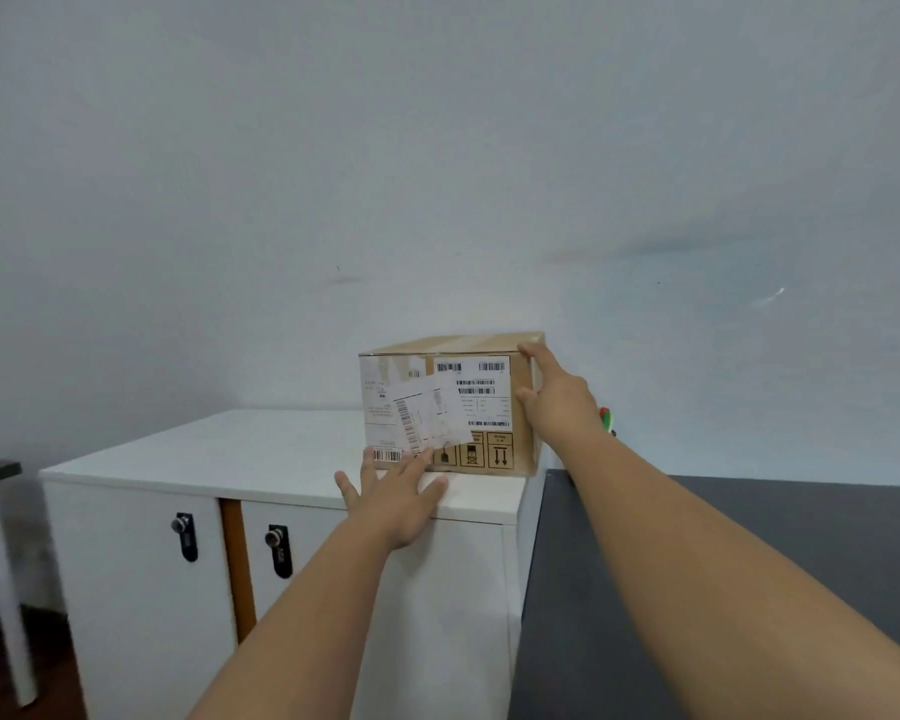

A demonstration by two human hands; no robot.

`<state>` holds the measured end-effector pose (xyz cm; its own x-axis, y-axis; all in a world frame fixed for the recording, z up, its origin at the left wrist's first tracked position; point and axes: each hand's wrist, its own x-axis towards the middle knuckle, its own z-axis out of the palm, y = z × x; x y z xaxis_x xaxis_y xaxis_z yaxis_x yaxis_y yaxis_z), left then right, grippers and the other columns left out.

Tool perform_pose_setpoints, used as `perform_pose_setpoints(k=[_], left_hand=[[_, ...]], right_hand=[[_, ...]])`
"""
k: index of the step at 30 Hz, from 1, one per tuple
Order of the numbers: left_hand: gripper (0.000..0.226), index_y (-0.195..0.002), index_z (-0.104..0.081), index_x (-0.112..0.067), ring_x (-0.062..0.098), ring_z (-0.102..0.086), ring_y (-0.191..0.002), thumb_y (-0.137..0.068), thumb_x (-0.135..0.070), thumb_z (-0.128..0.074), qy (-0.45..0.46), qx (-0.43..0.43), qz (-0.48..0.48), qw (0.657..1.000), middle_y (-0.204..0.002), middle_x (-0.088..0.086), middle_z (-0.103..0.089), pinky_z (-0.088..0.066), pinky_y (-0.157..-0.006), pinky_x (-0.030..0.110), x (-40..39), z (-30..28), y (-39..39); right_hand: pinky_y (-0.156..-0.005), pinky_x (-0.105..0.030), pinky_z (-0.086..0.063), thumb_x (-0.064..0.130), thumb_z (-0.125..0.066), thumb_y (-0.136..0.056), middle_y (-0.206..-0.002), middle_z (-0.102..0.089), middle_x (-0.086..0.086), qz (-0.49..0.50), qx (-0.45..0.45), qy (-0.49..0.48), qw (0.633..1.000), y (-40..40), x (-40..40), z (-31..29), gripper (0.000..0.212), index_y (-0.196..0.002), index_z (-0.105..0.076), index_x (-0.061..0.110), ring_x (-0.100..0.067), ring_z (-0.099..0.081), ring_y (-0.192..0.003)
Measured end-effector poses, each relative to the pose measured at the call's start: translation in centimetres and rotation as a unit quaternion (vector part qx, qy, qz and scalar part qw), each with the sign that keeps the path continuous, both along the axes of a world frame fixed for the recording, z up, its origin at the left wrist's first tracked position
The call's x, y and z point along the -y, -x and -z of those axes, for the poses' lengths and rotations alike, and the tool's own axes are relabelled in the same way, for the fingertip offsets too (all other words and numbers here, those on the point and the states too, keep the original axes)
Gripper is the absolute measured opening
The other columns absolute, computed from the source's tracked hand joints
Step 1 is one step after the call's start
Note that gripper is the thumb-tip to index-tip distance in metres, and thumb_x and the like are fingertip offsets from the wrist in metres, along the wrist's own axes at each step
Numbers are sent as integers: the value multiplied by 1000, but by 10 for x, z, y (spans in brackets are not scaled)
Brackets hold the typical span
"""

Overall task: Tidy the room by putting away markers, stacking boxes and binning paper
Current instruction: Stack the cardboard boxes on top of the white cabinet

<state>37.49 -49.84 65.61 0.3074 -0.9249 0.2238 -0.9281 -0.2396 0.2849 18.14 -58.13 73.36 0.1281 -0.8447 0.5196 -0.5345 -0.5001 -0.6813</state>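
A brown cardboard box (481, 402) with white shipping labels and barcodes stands on the right rear corner of a white cabinet (261, 454), against the wall. My right hand (557, 397) rests against the box's right front edge, fingers spread over the top corner and side. My left hand (393, 491) lies flat with fingers apart at the bottom left of the box's front face, on the cabinet's front edge. A loose label (427, 418) peels off the front face. Red and green marker ends (607, 419) peek out behind my right wrist.
The cabinet has two doors with black locks (185, 535) and an orange strip between them. A dark grey table (749, 563) adjoins it on the right. A dark table with a white leg (1, 563) stands at the far left. The pale wall is close behind.
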Motion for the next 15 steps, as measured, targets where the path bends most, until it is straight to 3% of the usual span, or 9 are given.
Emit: perform_pose_setpoints(k=[5, 9, 13, 15], left_hand=[[63, -155, -3, -45, 29, 15, -152, -97, -63, -18, -24, 9, -19, 999, -166, -13, -2, 15, -112, 66, 23, 3, -2], [69, -156, 0, -42, 29, 3, -153, -95, -68, -20, -88, 24, -10, 996, -166, -10, 5, 10, -113, 67, 28, -7, -3], [64, -157, -8, -40, 29, 2, -153, -97, -63, -16, -35, 20, -8, 999, -167, -8, -3, 9, -115, 66, 15, -1, 1], [62, -157, -12, -38, 25, 7, -153, -99, -60, -13, 14, -5, 3, 1000, -166, -9, -3, 9, -116, 63, -3, 12, 3]], right_hand=[[-66, -36, -54, 19, -55, -94, -92, -56, -3, 0, -32, 8, 999, -10, 19, 6, 63, -136, -24, 54, -19, -59, -73], [-69, -40, -58, 16, -57, -92, -91, -59, -5, -10, -22, 7, 1000, -11, 24, 5, 67, -132, -25, 60, -18, -60, -70], [-70, -41, -58, 15, -54, -94, -93, -60, -8, -19, -16, -13, 1000, -11, 7, 9, 78, -142, -10, 59, -20, -61, -70], [-72, -39, -56, 16, -53, -94, -113, -61, -11, -26, -2, -28, 999, -14, -9, 23, 86, -146, 6, 52, -24, -64, -80]])
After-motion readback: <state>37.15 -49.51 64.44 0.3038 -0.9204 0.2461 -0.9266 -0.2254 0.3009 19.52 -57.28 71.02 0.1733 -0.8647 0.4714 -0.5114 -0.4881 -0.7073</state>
